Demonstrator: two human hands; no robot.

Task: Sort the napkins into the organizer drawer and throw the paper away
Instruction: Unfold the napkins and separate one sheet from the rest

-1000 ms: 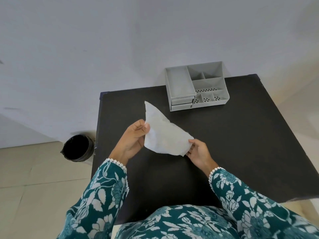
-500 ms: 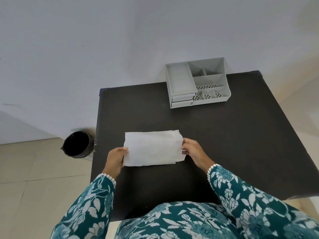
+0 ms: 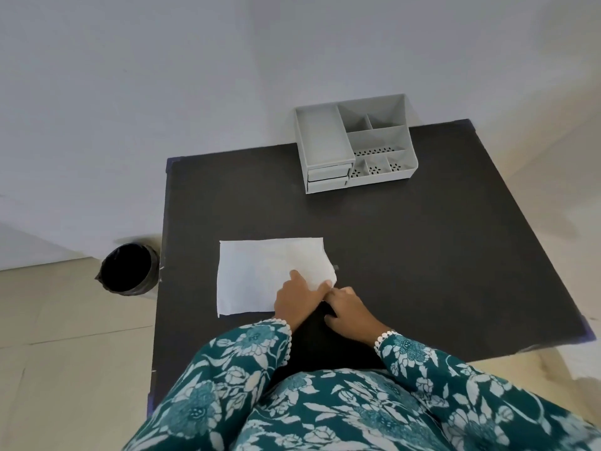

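**Both hands at the napkin's near right corner**

A white, rectangular paper napkin (image 3: 260,271) lies flat on the black square table (image 3: 422,255), left of centre. The left hand (image 3: 297,299) rests on its 5 o'clock corner, index finger stretched out and pressing the sheet. The right hand (image 3: 349,312) touches the left at that same corner, fingers curled low on the tabletop; whether it pinches the napkin's edge cannot be told. The grey plastic desk organizer (image 3: 354,143), with open compartments and two shut drawers at its front left, stands at 12 o'clock against the wall. A round black-lined waste bin (image 3: 128,270) sits on the floor at 9 o'clock, beside the table.
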